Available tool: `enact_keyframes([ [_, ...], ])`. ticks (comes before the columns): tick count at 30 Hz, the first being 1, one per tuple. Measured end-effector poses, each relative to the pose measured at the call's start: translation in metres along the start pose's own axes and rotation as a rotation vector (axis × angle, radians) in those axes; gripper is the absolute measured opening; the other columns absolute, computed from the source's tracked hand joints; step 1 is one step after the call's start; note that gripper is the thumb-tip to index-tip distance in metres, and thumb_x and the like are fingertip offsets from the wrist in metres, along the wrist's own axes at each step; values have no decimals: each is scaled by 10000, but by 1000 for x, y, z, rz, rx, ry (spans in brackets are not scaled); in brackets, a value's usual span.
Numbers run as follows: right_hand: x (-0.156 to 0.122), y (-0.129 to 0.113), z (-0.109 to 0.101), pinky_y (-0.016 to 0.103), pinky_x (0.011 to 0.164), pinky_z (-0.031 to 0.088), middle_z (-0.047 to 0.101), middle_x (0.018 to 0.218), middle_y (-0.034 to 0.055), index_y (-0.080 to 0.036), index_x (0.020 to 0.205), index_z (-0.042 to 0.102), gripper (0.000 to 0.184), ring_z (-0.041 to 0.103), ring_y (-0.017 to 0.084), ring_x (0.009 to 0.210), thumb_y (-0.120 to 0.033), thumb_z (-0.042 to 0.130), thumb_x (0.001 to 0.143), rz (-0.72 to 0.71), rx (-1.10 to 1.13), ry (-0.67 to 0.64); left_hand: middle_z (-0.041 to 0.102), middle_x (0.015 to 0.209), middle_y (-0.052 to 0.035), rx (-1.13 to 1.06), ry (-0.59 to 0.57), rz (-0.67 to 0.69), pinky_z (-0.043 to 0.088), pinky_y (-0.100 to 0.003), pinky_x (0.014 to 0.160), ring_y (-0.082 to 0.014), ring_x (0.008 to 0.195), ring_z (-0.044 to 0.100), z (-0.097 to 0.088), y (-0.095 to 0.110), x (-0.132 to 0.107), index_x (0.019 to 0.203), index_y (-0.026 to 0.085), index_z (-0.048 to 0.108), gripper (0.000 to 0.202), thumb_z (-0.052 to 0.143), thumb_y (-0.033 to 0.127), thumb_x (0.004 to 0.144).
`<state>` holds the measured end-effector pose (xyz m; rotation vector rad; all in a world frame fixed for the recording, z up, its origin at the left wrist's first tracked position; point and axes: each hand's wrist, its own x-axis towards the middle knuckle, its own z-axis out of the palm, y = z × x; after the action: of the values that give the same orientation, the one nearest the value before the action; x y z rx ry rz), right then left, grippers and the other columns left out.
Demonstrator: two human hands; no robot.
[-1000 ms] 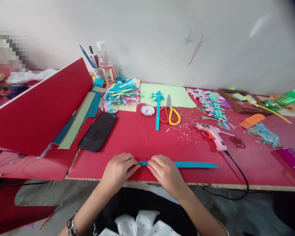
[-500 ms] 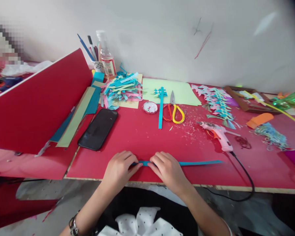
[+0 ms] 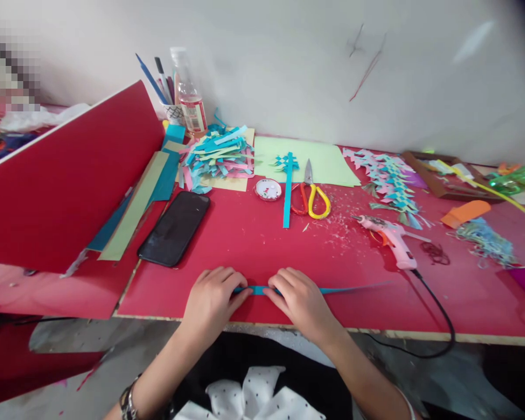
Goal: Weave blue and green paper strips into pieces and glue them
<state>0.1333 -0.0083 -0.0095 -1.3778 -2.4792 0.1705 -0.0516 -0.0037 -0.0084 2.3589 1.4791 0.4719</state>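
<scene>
A narrow blue paper strip (image 3: 258, 290) stretches sideways just above the red table's front edge. My left hand (image 3: 216, 296) pinches its left end between thumb and fingers. A short way along, my right hand (image 3: 298, 296) grips the same strip, and its thin tail runs on to the right, blurred at the tip. Beyond my hands lies another blue strip (image 3: 287, 198), upright in view, with a small woven paper piece at its top. Scissors (image 3: 310, 195) with one red and one yellow handle rest beside it, near a small round lid (image 3: 268, 189).
A black phone (image 3: 175, 228) lies left of my hands, near a leaning red board (image 3: 79, 186). To the right is a pink glue gun (image 3: 391, 238) with its cord over the edge. A pile of paper strips (image 3: 219, 154) and a bottle (image 3: 192, 99) stand at the back.
The strip's right-hand tail has shifted and now looks thinner, turned edge-on and blurred. Both hands keep nearly the same place and grip. The camera view has moved slightly.
</scene>
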Motion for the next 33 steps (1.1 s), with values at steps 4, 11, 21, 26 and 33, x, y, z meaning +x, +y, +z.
enact_keyframes([
  [4,1,0,-1,254,609,320,513,660,8,-181,685,493,152,451,134,650,-244,464,821,0,-5,-14,593,807,1,-2,-3,7,376,-263,636,-142,736,530,-2,0,-1,867,207,566,110,505,238,781],
  [11,2,0,0,253,619,302,525,679,11,-183,700,494,141,461,138,674,-251,466,821,5,-22,-41,573,1045,-17,212,79,291,365,-306,787,-169,931,500,-2,4,-16,1017,226,558,260,399,144,828],
  [21,3,-1,0,245,617,293,533,682,6,-183,695,487,147,464,135,673,-265,477,817,17,-13,-16,568,1109,-55,372,185,240,313,-302,875,-192,997,483,16,18,-39,1167,183,496,455,405,448,809],
  [26,1,0,0,245,624,297,533,678,3,-183,699,491,153,462,131,669,-278,473,819,16,16,3,547,1163,-38,421,193,167,313,-311,861,-193,1004,484,17,25,-44,1180,213,488,468,405,471,798],
  [33,-10,14,-4,251,645,311,542,693,1,-186,733,499,142,462,133,679,-299,476,816,29,93,13,521,1195,-51,405,190,119,293,-340,914,-211,1056,465,18,32,-46,1192,191,472,484,396,459,797],
])
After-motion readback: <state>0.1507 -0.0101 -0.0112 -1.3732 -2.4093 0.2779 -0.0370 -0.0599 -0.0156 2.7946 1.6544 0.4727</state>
